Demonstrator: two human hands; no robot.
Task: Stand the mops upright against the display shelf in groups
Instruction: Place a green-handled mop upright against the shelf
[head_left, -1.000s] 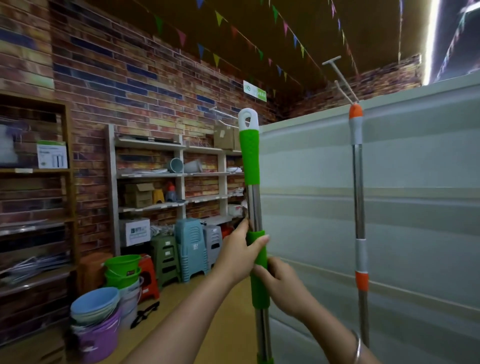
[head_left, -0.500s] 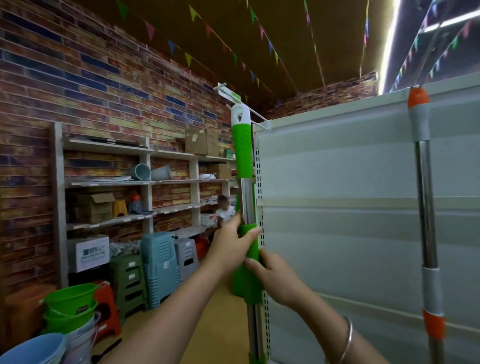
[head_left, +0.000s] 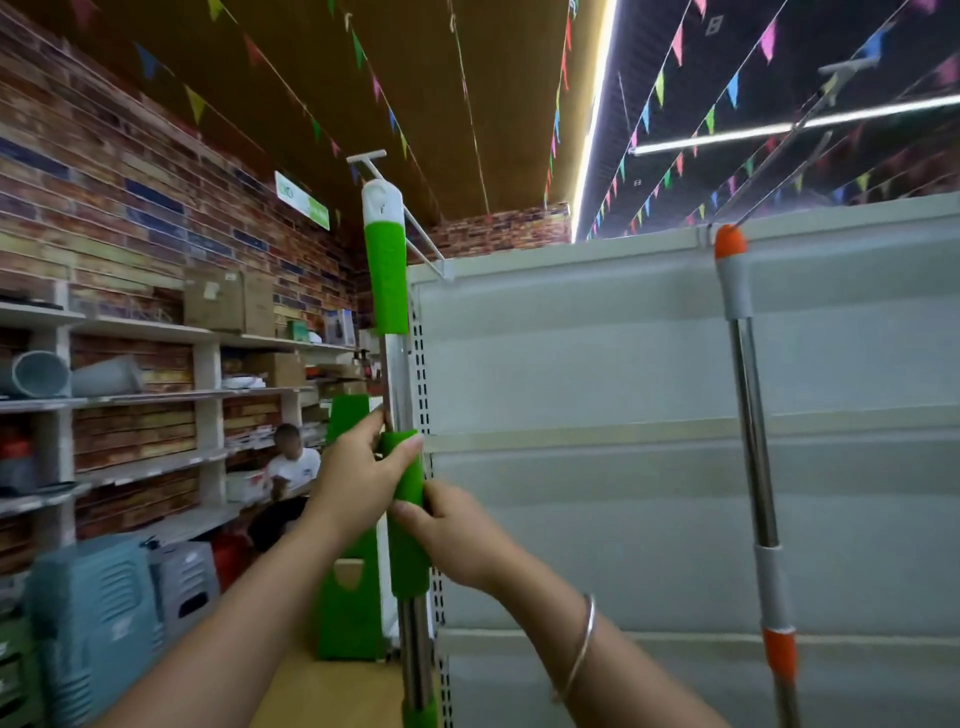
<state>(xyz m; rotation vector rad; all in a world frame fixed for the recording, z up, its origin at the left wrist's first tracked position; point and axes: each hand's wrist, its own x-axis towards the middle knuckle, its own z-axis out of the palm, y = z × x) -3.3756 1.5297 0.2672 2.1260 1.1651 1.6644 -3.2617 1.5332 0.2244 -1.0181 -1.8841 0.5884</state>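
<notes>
A green-handled mop (head_left: 385, 280) with a white cap and steel pole stands upright at the left corner of the white display shelf (head_left: 597, 364). My left hand (head_left: 358, 475) grips its green middle sleeve from the left. My right hand (head_left: 447, 535) holds the same sleeve just below, from the right. A second mop with an orange tip (head_left: 748, 395) and steel pole leans upright against the shelf panel at the right. Both mop heads are out of view below.
Wall shelves (head_left: 156, 395) with boxes and grey tubes line the brick wall at left. Stacked blue and grey stools (head_left: 98, 618) stand on the floor. A person (head_left: 291, 462) sits near the shelves behind. A green board (head_left: 350, 613) stands beside the display shelf corner. Metal hooks project from the shelf top.
The view has shifted right and closer to the shelf. The green mop now stands at the shelf's left corner, and my hands stay on its green sleeve.
</notes>
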